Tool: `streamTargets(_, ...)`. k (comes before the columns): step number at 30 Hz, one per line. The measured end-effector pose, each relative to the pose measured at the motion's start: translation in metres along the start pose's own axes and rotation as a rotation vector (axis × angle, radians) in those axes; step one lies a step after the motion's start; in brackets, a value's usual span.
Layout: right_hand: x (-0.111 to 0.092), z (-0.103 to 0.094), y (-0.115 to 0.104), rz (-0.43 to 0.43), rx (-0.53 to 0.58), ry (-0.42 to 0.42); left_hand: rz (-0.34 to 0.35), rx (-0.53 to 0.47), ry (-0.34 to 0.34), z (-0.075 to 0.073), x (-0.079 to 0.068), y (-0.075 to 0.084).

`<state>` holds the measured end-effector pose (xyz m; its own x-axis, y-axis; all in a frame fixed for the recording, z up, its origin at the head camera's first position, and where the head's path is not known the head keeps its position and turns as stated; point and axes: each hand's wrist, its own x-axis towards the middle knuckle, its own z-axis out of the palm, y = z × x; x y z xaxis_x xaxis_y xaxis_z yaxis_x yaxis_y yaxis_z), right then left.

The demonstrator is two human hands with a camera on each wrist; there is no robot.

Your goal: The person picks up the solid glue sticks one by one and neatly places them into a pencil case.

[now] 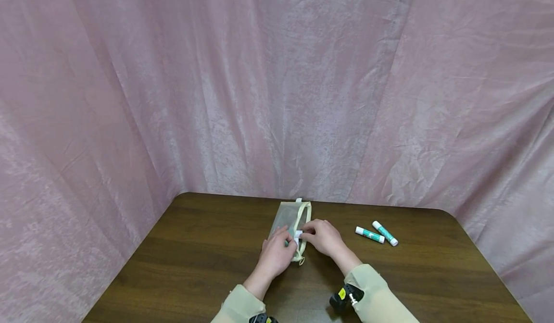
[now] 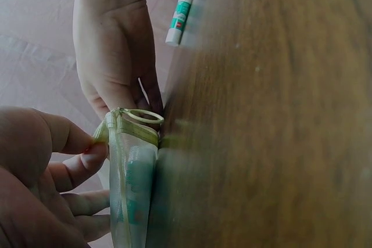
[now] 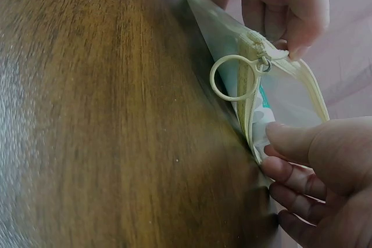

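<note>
I record the left hand (image 1: 277, 253) pinching the rim of a translucent, cream-trimmed mesh pouch (image 1: 285, 214), unzipped on the brown wooden table (image 1: 195, 246); the right hand (image 1: 324, 239) pinches a white-and-green cylindrical tube (image 3: 263, 115) partly inside.

pouch (image 1: 286, 213): fine mesh | table (image 1: 195, 255): glossy wood | curtain (image 1: 277, 97): velvety cloth
</note>
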<state>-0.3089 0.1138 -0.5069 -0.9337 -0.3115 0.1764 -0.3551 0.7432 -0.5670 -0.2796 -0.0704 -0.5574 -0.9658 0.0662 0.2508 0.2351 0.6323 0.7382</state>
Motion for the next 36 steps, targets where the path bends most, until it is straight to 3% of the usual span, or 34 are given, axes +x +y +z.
streamTargets(2, 0.004, 0.005, 0.014, -0.053, 0.008, 0.015, -0.001, 0.002, -0.001, 0.0, 0.0, 0.0)
streamTargets(6, 0.003, 0.007, 0.016, -0.085, -0.003, 0.022, 0.002, 0.013, 0.003, 0.0, 0.0, 0.0)
streamTargets(13, 0.0, 0.003, 0.001, -0.018, -0.024, 0.003, -0.002, 0.007, -0.002, 0.001, 0.001, -0.001)
streamTargets(36, -0.002, 0.002, 0.002, 0.015, -0.009, -0.029, 0.002, 0.018, 0.003, 0.001, 0.0, -0.002)
